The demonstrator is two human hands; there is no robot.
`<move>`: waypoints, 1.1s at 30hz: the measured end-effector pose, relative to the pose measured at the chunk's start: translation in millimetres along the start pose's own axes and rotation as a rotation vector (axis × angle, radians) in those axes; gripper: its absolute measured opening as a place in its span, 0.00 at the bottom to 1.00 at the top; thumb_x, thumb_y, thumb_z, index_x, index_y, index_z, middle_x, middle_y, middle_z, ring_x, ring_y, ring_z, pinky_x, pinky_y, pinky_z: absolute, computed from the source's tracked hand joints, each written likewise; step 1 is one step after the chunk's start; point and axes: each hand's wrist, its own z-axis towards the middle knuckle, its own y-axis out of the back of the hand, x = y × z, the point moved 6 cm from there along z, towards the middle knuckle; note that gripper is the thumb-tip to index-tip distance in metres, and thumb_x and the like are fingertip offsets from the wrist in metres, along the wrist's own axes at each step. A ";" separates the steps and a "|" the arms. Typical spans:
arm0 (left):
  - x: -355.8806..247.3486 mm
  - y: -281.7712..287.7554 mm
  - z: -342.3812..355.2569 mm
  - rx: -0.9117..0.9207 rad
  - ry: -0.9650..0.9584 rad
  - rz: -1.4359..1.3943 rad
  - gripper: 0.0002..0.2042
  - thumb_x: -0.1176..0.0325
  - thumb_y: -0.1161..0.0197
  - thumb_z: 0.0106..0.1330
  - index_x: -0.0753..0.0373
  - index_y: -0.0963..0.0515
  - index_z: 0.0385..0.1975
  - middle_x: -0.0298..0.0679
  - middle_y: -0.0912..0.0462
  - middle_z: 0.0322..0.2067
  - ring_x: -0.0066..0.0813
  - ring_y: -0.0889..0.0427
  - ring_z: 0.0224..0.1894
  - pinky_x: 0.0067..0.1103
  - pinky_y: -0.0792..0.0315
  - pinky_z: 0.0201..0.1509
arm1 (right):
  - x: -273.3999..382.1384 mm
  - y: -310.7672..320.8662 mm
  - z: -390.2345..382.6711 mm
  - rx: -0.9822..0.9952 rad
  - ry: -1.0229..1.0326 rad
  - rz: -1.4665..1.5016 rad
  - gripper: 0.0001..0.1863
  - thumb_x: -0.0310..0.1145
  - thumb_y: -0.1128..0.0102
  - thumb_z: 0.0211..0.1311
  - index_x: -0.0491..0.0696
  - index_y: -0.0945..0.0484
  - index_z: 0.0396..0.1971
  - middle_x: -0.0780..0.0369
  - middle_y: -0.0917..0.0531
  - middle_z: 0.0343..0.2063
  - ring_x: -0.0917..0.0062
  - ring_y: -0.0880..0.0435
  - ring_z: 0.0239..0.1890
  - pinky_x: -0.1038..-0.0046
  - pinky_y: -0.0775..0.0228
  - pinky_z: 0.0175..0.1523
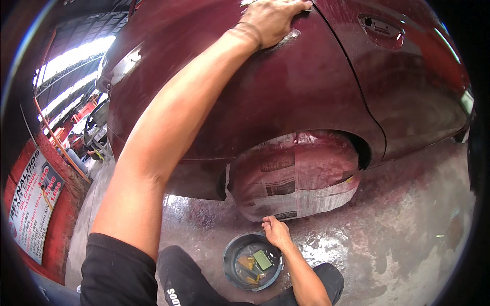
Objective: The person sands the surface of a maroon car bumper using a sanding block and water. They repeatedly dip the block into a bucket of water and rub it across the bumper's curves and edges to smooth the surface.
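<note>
My left hand (266, 21) reaches up to the dark red car panel (245, 102), its fingers pressed together against the paintwork beside the door seam. A small dark-grey edge shows under its fingertips; what it belongs to is hidden. Low in the view, my right hand (277, 233) hangs over the rim of a round dark basin (228, 273), with its fingers curled closed. Whatever they may hold is hidden. Inside the basin, a green rectangular block (262, 260) and some yellow-orange pieces (247, 262) lie in what looks like shallow water.
Newspaper sheeting (296, 178) covers the car's wheel. A door-handle recess (382, 30) is at upper right. My knees flank the basin on the wet, grey concrete floor (408, 214). To the left stand a printed sign (35, 204) on a red wall and an orange pole (56, 137).
</note>
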 end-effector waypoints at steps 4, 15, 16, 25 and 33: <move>-17.4 -7.8 -102.8 -0.068 -0.104 -0.061 0.25 0.83 0.44 0.76 0.58 0.18 0.70 0.42 0.19 0.77 0.48 0.28 0.84 0.45 0.34 0.88 | -9.9 4.4 6.8 -0.013 0.001 -0.126 0.18 0.37 0.41 0.80 0.47 0.16 0.63 0.49 0.05 0.48 0.46 0.07 0.54 0.47 0.17 0.62; -10.4 -17.8 -13.9 -0.122 0.003 0.029 0.34 0.85 0.45 0.72 0.56 0.25 0.80 0.46 0.22 0.79 0.47 0.31 0.85 0.46 0.41 0.92 | -47.0 -46.8 0.4 0.367 0.020 -0.417 0.25 0.41 0.38 0.80 0.49 0.20 0.71 0.47 0.09 0.59 0.48 0.10 0.64 0.47 0.19 0.69; -15.1 -18.7 -21.9 -0.073 -0.016 0.004 0.34 0.84 0.44 0.72 0.55 0.24 0.80 0.44 0.23 0.80 0.46 0.31 0.86 0.45 0.41 0.91 | -54.7 -40.5 2.1 0.380 -0.007 -0.438 0.26 0.42 0.37 0.80 0.49 0.20 0.72 0.47 0.09 0.60 0.48 0.10 0.64 0.47 0.19 0.69; -31.2 -5.6 -110.3 0.127 -0.078 -0.017 0.32 0.84 0.44 0.71 0.55 0.20 0.76 0.40 0.22 0.80 0.44 0.33 0.87 0.46 0.43 0.92 | -16.4 -30.7 -20.8 0.549 -0.042 -0.502 0.30 0.47 0.36 0.82 0.50 0.22 0.77 0.46 0.11 0.64 0.50 0.13 0.70 0.50 0.21 0.75; -68.5 -36.6 -73.9 0.099 -0.177 -0.008 0.31 0.84 0.44 0.74 0.52 0.20 0.76 0.37 0.22 0.80 0.41 0.32 0.87 0.45 0.42 0.93 | -40.4 -12.3 -25.1 0.585 -0.171 -0.529 0.31 0.48 0.36 0.83 0.52 0.24 0.78 0.48 0.12 0.67 0.52 0.14 0.71 0.50 0.22 0.75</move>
